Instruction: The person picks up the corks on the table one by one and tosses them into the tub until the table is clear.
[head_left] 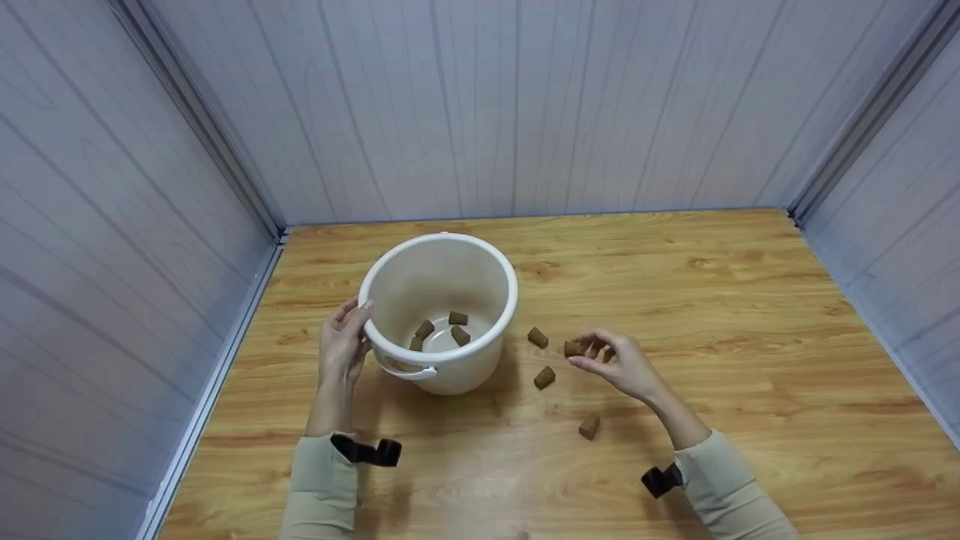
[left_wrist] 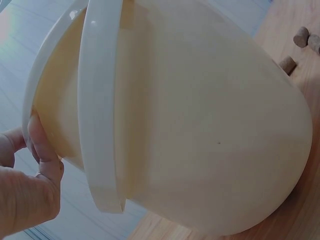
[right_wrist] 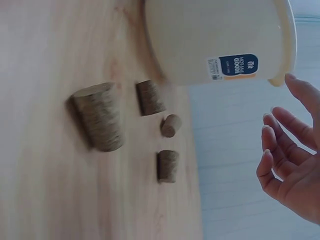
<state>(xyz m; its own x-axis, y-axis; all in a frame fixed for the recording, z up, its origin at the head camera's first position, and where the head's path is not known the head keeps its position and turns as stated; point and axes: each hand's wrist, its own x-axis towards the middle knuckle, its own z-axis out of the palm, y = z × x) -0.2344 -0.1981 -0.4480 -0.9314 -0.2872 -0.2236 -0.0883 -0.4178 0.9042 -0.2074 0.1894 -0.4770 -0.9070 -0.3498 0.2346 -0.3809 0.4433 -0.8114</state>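
A white bucket (head_left: pixel 487 352) stands upright on the wooden table, several brown corks (head_left: pixel 460 335) lying on its bottom. My left hand (head_left: pixel 342 346) grips its rim at the left side; in the left wrist view that hand (left_wrist: pixel 30 185) pinches the rim (left_wrist: pixel 30 95). To the bucket's right, my right hand (head_left: pixel 619 367) is over the table with its fingertips near a cork (head_left: pixel 572 349). The right wrist view shows this hand (right_wrist: pixel 295 155) with loosely bent fingers and nothing between them, while the cork (right_wrist: pixel 167 166) lies on the table.
Three more corks lie between the bucket and the right arm: one (head_left: pixel 538 337) close to the bucket, another (head_left: pixel 545 377) just nearer, a third (head_left: pixel 589 427) nearest the front. The bucket's handle (head_left: pixel 409 371) hangs at its front left. Pale panel walls (head_left: pixel 480 112) border the table (head_left: pixel 712 300).
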